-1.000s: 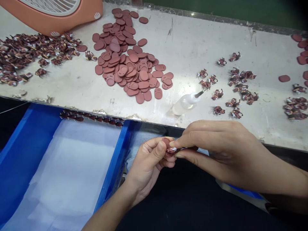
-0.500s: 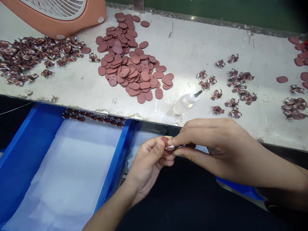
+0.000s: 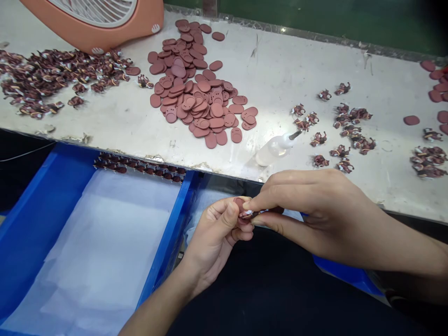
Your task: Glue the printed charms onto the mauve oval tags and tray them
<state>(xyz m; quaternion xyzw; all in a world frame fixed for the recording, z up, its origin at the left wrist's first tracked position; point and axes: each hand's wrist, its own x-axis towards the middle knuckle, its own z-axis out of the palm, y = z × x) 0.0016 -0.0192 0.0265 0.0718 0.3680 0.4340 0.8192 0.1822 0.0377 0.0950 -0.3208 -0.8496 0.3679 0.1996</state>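
My left hand [image 3: 213, 238] is closed on a reddish-brown oval base [image 3: 239, 203], pinched between thumb and fingers just past the table's front edge. Against that base, my right hand [image 3: 311, 205] pinches a small brown and white figurine [image 3: 248, 214] between thumb and forefinger. The fingers cover most of the figurine. Another dark reddish piece [image 3: 279, 210] shows partly behind the right hand; I cannot tell what it is. A clear squeeze bottle [image 3: 273, 150] with a dark narrow tip lies tilted on the table beyond my hands.
Many loose oval bases [image 3: 201, 107] are heaped mid-table. Brown figurines [image 3: 63, 77] pile up at left, with several more [image 3: 350, 123] at right. An orange fan [image 3: 115, 35] stands at the back left. A blue tray [image 3: 31, 224] with white sheets holds rows of figurines [image 3: 140, 167].
The view has shifted slightly, so the table's contents appear a little farther right. Both hands keep the same hold on the base and figurine.
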